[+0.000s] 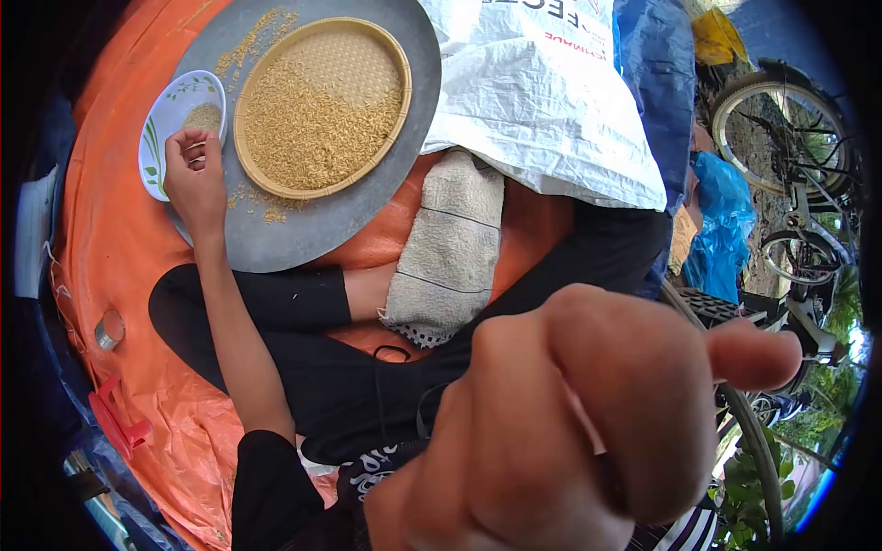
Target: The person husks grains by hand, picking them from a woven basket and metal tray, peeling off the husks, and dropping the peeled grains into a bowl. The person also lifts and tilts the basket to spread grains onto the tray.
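Note:
My left hand (pixel 196 179) is over the near side of a white bowl (pixel 154 138) with a green leaf pattern. Its fingers are curled in toward the thumb, and whatever they may hold is hidden. A small heap of pale grain (pixel 203 117) lies in the bowl. Beside it, a round woven tray (pixel 372 78) holds unhusked rice (pixel 312 129). Both rest on a large grey round platter (pixel 303 234), with loose grains scattered on it. My right hand (pixel 551 413) is raised very close to the camera, fingers folded and one digit sticking out sideways; its inside is hidden.
A white printed sack (pixel 542 119) lies beyond my crossed legs, with a grey cloth (pixel 446 248) before it. Orange tarp (pixel 175 432) covers the ground. At left are a tin can (pixel 109 330) and a red plastic piece (pixel 118 418). A bicycle (pixel 781 138) and blue bag (pixel 721 225) are at right.

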`<state>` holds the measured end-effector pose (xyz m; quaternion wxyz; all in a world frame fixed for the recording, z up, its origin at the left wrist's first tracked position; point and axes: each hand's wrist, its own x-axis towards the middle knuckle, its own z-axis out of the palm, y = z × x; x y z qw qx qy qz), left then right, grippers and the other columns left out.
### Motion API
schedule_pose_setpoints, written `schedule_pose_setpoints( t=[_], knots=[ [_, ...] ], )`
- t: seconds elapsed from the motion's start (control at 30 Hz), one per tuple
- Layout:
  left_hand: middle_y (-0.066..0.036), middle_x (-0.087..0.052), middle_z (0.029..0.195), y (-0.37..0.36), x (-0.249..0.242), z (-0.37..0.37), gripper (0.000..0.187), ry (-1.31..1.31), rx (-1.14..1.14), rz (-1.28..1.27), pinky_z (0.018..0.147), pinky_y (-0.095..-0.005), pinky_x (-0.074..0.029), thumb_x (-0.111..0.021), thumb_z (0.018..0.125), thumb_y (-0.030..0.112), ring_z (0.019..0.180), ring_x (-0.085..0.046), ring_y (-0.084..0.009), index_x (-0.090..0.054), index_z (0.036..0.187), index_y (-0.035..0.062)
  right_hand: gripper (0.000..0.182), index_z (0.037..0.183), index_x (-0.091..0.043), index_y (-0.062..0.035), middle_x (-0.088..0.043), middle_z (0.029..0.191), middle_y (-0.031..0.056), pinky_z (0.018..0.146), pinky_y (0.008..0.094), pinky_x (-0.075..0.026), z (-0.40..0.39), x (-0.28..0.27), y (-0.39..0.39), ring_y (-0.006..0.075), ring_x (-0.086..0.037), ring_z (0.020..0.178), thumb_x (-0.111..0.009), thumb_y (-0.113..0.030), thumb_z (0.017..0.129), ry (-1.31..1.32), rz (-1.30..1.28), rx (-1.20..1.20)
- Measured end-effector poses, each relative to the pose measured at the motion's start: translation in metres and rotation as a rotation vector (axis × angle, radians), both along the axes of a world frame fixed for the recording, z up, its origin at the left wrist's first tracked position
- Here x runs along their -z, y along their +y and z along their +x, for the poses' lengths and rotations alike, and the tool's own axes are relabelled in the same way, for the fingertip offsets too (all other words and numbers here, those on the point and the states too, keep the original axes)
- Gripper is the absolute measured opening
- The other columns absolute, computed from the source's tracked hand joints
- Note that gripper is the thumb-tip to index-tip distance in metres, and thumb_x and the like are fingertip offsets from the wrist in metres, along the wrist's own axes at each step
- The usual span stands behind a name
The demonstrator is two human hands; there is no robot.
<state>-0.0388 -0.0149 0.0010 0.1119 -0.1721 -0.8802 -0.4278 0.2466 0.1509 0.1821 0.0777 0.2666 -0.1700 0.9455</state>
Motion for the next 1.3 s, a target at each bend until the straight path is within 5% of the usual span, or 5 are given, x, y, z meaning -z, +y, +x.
schedule_pose_setpoints(
  t=[0.43, 1.3],
  knots=[
    [-0.009, -0.074, 0.102, 0.011, -0.002, 0.011, 0.027, -0.015, 0.048, 0.046, 0.078, -0.0311, -0.056, -0.071, 0.096, 0.016, 0.084, -0.069, -0.0158, -0.062, 0.116, -0.0002, 0.052, 0.106, -0.054, -0.0008, -0.056, 0.096, 0.0116, 0.094, 0.0415, -0.05, 0.034, -0.005, 0.009, 0.0212, -0.058, 0.087, -0.055, -0.052, 0.098, 0.192, 0.279, 0.053],
    [-0.01, -0.073, 0.104, 0.02, 0.006, 0.015, 0.029, -0.045, 0.098, -0.02, 0.079, -0.0336, -0.056, -0.072, 0.094, 0.013, 0.082, -0.068, -0.0162, -0.063, 0.119, 0.0019, 0.062, 0.1, -0.054, -0.0027, -0.055, 0.087, 0.0098, 0.102, 0.046, -0.046, 0.032, 0.009, 0.018, 0.0203, -0.055, 0.078, -0.041, -0.063, 0.098, 0.188, 0.252, 0.065]
  ],
)
